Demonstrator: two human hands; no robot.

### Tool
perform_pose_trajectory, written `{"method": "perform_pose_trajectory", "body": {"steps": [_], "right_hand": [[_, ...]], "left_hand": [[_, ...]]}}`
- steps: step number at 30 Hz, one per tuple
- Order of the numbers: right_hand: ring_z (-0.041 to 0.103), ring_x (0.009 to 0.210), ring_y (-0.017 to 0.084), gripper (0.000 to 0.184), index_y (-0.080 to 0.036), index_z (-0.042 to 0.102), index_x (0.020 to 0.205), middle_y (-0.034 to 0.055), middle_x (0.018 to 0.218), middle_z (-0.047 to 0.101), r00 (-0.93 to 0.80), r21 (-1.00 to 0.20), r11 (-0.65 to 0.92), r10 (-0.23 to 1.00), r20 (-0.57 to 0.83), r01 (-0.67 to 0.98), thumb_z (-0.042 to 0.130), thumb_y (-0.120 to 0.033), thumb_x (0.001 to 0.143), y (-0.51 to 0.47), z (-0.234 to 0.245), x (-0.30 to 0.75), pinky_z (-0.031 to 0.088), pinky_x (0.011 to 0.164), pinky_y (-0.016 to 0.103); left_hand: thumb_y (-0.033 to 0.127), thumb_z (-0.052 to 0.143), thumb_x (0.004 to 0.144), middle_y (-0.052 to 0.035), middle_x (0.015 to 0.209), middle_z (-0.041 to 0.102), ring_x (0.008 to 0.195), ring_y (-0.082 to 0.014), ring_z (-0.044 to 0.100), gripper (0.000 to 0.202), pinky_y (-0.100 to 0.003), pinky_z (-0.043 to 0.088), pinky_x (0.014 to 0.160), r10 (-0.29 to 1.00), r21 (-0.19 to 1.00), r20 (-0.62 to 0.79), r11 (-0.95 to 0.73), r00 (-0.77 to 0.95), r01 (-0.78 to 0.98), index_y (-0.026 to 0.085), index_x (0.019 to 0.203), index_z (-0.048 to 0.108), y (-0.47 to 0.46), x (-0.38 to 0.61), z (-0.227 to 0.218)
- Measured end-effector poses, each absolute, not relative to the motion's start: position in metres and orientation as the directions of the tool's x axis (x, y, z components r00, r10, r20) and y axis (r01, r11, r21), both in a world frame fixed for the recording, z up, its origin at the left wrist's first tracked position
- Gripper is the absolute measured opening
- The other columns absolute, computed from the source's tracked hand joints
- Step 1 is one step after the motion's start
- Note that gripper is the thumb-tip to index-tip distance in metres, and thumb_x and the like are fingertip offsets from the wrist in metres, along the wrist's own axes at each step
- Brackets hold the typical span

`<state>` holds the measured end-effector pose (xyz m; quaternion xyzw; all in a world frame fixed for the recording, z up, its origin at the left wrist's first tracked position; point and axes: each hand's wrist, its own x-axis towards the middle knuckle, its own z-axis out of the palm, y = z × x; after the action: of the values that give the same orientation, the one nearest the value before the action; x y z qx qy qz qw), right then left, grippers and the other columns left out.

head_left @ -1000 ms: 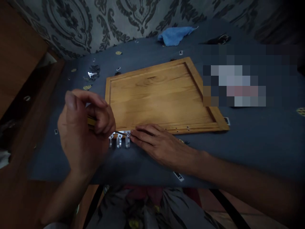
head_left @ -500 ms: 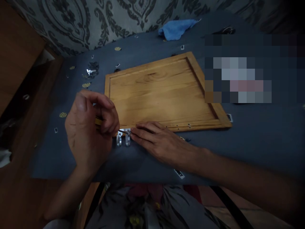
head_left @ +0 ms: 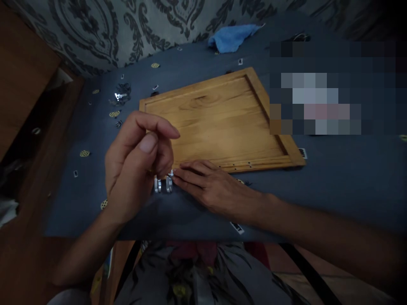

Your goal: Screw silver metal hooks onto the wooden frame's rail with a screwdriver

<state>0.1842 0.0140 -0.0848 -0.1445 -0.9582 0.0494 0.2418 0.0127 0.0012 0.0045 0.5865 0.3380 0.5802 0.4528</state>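
Note:
A framed wooden panel (head_left: 216, 118) lies on the cloth-covered table. At its near edge, toward the left, two silver metal hooks (head_left: 168, 185) stick out toward me. My left hand (head_left: 136, 165) is raised over that corner with curled fingers, closed on a thin screwdriver; its yellow handle and shaft are now almost wholly hidden by the fingers. My right hand (head_left: 211, 182) rests along the panel's near edge, fingers stretched out and nearly flat, the fingertips touching the right-hand hook's base. Several small dark holes show along the edge to the right of this hand.
Small metal parts (head_left: 120, 96) lie on the blue-grey tablecloth (head_left: 337, 182) left of the panel. A blue cloth (head_left: 233, 38) sits at the back by the patterned wall. Wooden furniture (head_left: 25, 76) stands at the left. A blurred-out patch covers the right back.
My left hand has turned and shifted up and to the right, so that the screwdriver's shaft and handle no longer show plainly. My right hand stays at the hook. The view has shifted slightly.

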Motion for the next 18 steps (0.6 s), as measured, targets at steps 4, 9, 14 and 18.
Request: {"method": "perform_pose_trajectory", "body": {"steps": [4, 9, 14, 18], "right_hand": [[0.053, 0.122, 0.028, 0.035, -0.004, 0.061, 0.131, 0.0140, 0.129, 0.067, -0.855, -0.194, 0.949, 0.310, 0.416, 0.250, 0.043, -0.014, 0.104, 0.0137, -0.0811, 0.1849, 0.048, 0.104, 0.044], [0.054, 0.122, 0.027, 0.035, -0.007, 0.062, 0.130, 0.0133, 0.130, 0.067, -0.857, -0.199, 0.945, 0.322, 0.402, 0.261, 0.040, -0.014, 0.105, 0.0142, -0.0811, 0.1838, 0.049, 0.103, 0.045], [0.055, 0.120, 0.028, 0.034, -0.006, 0.063, 0.129, 0.0141, 0.129, 0.067, -0.850, -0.179, 0.952, 0.302, 0.431, 0.247, 0.040, -0.015, 0.105, 0.0154, -0.0841, 0.1833, 0.050, 0.102, 0.046], [0.053, 0.124, 0.028, 0.033, -0.009, 0.063, 0.129, 0.0141, 0.129, 0.067, -0.850, -0.179, 0.953, 0.298, 0.435, 0.243, 0.043, -0.013, 0.103, 0.0154, -0.0867, 0.1830, 0.049, 0.103, 0.047]], "left_hand": [[0.017, 0.055, 0.094, 0.0008, 0.058, 0.044, 0.050, -0.0133, 0.039, 0.015, -0.026, 0.035, 0.043, 0.956, 0.954, 0.278, -0.286, -0.095, -0.094, 0.022, 0.089, 0.068, -0.0006, 0.0184, 0.0091], [0.016, 0.049, 0.095, 0.0038, 0.049, 0.033, 0.040, -0.0095, 0.025, 0.022, -0.024, 0.024, 0.037, 0.952, 0.940, 0.281, -0.299, -0.121, -0.165, 0.020, 0.083, 0.068, 0.0000, 0.0220, 0.0095], [0.028, 0.060, 0.094, 0.0079, 0.046, 0.027, 0.035, -0.0054, 0.016, 0.016, -0.022, 0.017, 0.035, 0.944, 0.928, 0.331, -0.328, -0.010, -0.175, 0.018, 0.083, 0.067, 0.0042, 0.0214, 0.0053], [0.032, 0.063, 0.095, 0.0092, 0.046, 0.028, 0.034, -0.0026, 0.014, 0.019, -0.019, 0.021, 0.035, 0.953, 0.944, 0.277, -0.246, 0.124, -0.220, 0.016, 0.086, 0.068, 0.0069, 0.0195, 0.0077]]}}
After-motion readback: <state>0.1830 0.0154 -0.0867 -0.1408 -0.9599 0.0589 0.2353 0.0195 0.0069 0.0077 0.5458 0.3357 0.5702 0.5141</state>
